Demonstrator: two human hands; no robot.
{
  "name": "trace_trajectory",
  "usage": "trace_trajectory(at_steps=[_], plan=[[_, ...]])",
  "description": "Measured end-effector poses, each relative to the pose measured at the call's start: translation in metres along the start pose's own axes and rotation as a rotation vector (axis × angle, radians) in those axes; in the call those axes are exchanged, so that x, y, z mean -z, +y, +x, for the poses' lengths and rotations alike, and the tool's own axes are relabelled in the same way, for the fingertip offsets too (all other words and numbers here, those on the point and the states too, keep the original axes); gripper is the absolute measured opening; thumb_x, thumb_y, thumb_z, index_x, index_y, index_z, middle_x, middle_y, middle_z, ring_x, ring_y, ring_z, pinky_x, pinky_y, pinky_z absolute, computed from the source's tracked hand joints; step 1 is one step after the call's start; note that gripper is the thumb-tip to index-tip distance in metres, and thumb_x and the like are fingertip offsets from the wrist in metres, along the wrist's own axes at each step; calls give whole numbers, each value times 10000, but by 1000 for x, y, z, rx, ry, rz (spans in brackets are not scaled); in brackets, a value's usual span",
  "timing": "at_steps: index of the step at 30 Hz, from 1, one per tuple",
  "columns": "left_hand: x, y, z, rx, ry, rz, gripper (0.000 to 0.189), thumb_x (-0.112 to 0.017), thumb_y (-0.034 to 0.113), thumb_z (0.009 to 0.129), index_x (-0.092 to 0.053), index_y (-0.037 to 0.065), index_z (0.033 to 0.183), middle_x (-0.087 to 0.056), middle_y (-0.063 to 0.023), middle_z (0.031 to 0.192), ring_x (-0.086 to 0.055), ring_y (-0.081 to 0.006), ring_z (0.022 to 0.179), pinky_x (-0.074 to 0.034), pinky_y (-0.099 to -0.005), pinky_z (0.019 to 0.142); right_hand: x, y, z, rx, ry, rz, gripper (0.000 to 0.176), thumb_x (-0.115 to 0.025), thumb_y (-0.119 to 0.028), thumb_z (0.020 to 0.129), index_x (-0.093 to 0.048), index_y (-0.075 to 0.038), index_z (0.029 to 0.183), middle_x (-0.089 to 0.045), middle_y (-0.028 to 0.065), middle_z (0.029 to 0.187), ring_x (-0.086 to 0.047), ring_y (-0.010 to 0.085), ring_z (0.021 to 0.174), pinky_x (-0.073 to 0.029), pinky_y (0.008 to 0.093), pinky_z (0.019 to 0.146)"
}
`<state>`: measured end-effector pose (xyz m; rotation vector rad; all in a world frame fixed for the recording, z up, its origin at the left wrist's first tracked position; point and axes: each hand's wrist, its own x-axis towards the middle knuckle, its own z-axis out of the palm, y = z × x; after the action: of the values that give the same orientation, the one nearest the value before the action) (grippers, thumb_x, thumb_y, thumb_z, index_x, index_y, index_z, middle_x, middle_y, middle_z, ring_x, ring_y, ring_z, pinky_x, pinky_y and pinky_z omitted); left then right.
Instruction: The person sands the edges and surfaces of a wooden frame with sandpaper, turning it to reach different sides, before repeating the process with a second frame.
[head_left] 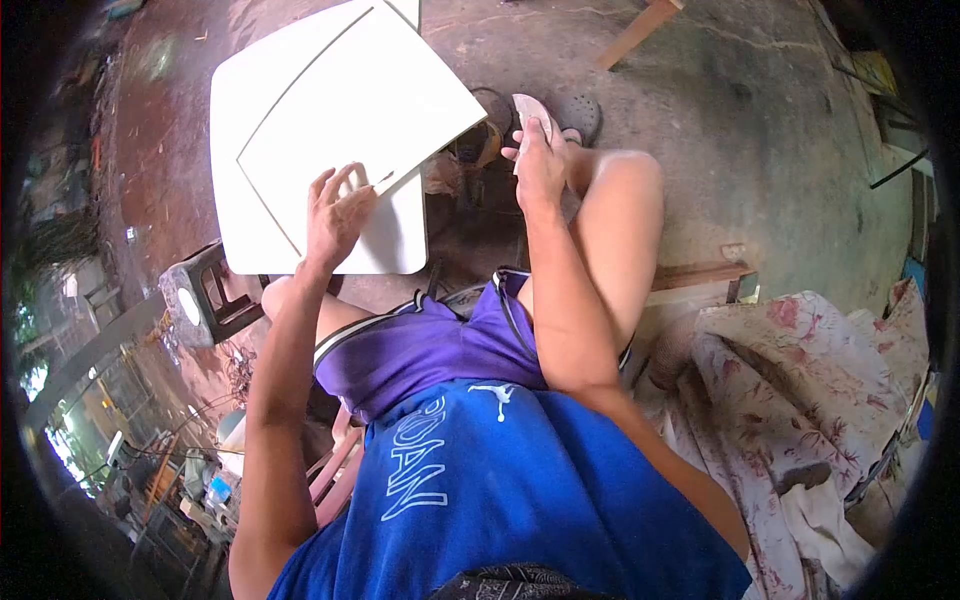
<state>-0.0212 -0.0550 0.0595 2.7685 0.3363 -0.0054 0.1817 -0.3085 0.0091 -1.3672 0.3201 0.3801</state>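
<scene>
A large white panel point(330, 110) with a thin dark outline across its face lies in front of me, to the left. Over its near part is my left hand point(340, 215), fingers bent, with thumb and fingertip closed on a small thin piece point(384, 180) with a dark tip. My right hand point(541, 165) is above my right leg, beyond the panel's right corner. It grips a flat, pale piece point(531, 106) with a curved edge, which sticks out past the fingers; the rest is hidden in the hand.
A grey hollow block point(205, 300) stands by the panel's near left corner. A dark clog point(580, 118) is on the concrete floor beyond my right hand. Flowered cloth point(800, 370) is heaped at right. A wooden leg point(640, 32) stands at the top.
</scene>
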Motion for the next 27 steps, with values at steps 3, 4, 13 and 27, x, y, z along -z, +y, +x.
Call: trace_trajectory(at_steps=[3, 4, 13, 27], plan=[[-3, 6, 7, 28, 31, -127, 199, -796, 154, 879, -821, 120, 1073, -626, -110, 1427, -510, -368, 1342, -520, -467, 1057, -6, -1, -6, 53, 0, 37, 354, -544, -148, 1077, -650, -8, 1384, -687, 99, 1222, -621, 118, 896, -599, 254, 622], [-3, 7, 10, 13, 44, -120, 193, -801, 158, 874, -829, 124, 1061, -639, -97, 1398, -546, -345, 1285, -543, -454, 999, -10, -1, -8, 4, -8, -28, 362, -540, -156, 1076, -647, -18, 1393, -686, 92, 1285, -649, 130, 927, -600, 258, 624], [-1, 27, 39, 26, -29, -51, 270, -775, 237, 910, -782, 132, 1159, -588, -130, 1422, -535, -352, 1278, -496, -487, 1052, -40, 27, -9, 241, -153, -299, 471, -530, -78, 1006, -543, 76, 1451, -595, 301, 1425, -550, 446, 1337, -420, 464, 1142], [-53, 64, 118, -83, 42, 69, 896, -806, 404, 786, -428, 279, 1589, -290, -118, 1691, -231, -416, 1565, -150, -636, 1272, -44, 40, -2, 390, -38, -679, 479, -484, -186, 1046, -545, -30, 1495, -663, 304, 1273, -641, 467, 1086, -507, 507, 977]])
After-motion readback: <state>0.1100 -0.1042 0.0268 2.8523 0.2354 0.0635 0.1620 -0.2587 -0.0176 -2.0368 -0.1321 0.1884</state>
